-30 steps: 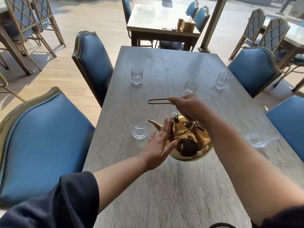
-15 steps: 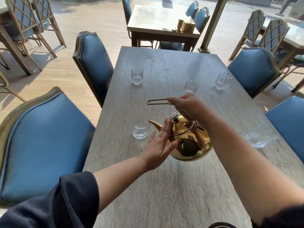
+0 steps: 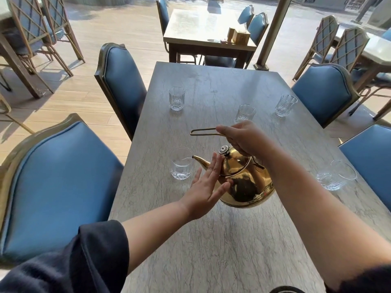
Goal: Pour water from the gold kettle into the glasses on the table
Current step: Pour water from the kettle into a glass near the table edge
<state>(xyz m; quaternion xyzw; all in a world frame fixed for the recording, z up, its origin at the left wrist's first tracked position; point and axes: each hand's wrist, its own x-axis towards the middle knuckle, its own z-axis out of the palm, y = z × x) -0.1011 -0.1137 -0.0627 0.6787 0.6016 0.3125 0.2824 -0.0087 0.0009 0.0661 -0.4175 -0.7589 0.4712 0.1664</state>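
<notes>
The gold kettle (image 3: pixel 245 182) hangs tilted to the left above the grey table (image 3: pixel 222 240). My right hand (image 3: pixel 245 138) grips its thin wire handle from above. My left hand (image 3: pixel 208 187) lies flat with fingers spread against the kettle's left side and lid. The spout tip sits at the rim of the near-left glass (image 3: pixel 181 163), which has a little water in it. Other glasses stand at the far left (image 3: pixel 176 98), the far middle (image 3: pixel 245 113), the far right (image 3: pixel 285 105) and the near right (image 3: pixel 336 176).
Blue padded chairs line both sides: near left (image 3: pixel 59 187), far left (image 3: pixel 120 85), far right (image 3: pixel 321 92), near right (image 3: pixel 372 161). Another table (image 3: pixel 203 28) with small boxes stands beyond, next to a metal post (image 3: pixel 273 32).
The kettle has tipped slightly more to the left, bringing the spout tip to the near-left glass rim. Both hands keep their hold and place.
</notes>
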